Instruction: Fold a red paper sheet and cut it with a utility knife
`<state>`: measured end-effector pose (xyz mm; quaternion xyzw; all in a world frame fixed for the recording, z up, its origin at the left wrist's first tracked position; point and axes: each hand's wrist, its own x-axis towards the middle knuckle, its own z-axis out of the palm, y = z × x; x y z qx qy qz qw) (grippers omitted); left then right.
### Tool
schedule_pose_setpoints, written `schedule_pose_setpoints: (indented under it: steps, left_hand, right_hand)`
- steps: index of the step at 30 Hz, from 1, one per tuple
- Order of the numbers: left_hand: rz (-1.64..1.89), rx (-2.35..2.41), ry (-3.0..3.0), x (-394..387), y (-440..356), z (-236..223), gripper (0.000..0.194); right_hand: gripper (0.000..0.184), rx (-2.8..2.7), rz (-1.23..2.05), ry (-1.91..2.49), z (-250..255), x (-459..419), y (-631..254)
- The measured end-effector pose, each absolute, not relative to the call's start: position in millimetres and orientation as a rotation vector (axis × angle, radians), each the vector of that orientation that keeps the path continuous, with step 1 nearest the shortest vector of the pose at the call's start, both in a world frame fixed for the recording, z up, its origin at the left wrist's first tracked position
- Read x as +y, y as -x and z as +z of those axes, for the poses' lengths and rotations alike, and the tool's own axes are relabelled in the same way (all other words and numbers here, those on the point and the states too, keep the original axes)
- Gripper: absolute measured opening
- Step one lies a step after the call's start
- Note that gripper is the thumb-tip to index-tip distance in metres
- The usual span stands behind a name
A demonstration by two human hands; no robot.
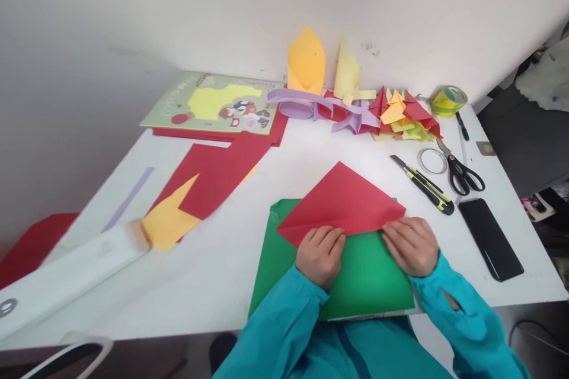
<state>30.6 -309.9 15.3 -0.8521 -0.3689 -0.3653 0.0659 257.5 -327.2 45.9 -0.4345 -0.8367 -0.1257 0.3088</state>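
Both hands work on a sheet of red paper [340,198], partly folded along its near edge, over a green sheet [364,284]. My left hand [320,254] has its fingers curled and closed on the near edge of the red paper, left of its middle. My right hand [413,246] pinches the same paper at its right corner, thumb and fingers together. The far point of the red paper aims at the wall. A utility knife [422,185] with yellow and black grip lies to the right of my right hand.
Scissors [462,172], a tape ring [432,161] and a black phone [491,240] lie at right. Folded paper pieces [400,112] and a tape roll [448,100] line the back. Red sheets [222,172], a booklet [213,103] and a white lamp arm [75,275] occupy the left.
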Motion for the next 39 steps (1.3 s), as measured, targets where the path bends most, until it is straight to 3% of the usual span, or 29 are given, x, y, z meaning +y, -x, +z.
schedule_pose_setpoints:
  steps: [7,20,39]
  left_hand:
    - [-1.104,-1.039,2.586,-312,-34,16,0.017]
    - [-1.022,-0.991,2.618,-312,-35,18,0.022]
    - [-0.930,-1.066,2.531,-314,36,25,0.015]
  right_hand:
    - [0.015,-2.303,-0.358,1.050,36,-317,-208]
    - [0.013,-2.295,-0.325,1.029,30,-319,-205]
    - [0.011,-2.252,-0.328,1.049,26,-321,-209]
